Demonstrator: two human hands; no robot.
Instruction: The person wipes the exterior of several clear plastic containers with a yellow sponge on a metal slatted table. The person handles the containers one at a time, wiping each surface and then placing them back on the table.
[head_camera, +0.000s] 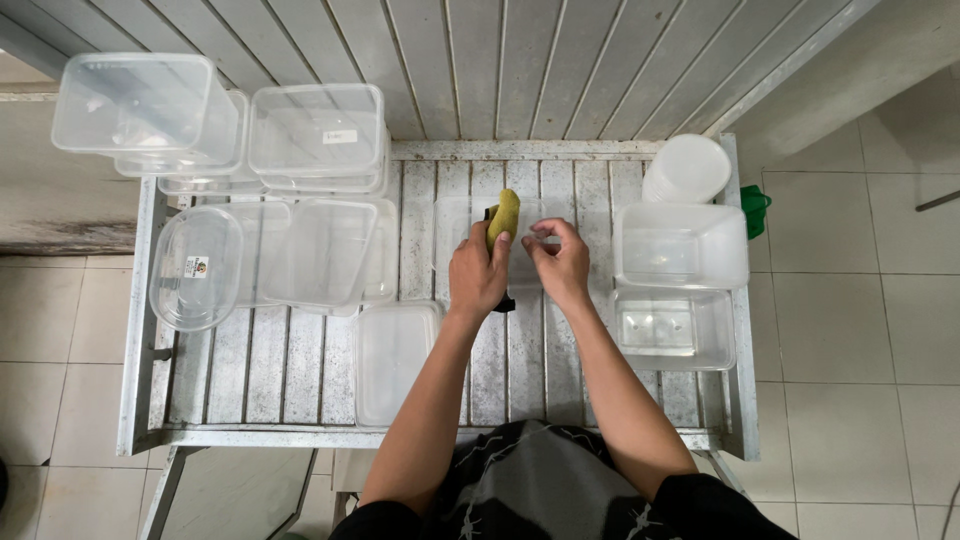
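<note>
We note the left hand (478, 272), fingers wrapped around a yellow-green sponge (503, 215), over a clear rectangular plastic container (452, 225) near the slatted worktop's (290, 370) far edge; right hand (560, 262) fingers pinch the container's rim.

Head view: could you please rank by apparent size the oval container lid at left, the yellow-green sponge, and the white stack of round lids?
1. Oval container lid, clearly largest.
2. White stack of round lids.
3. Yellow-green sponge, partly hidden by the left hand.
</note>
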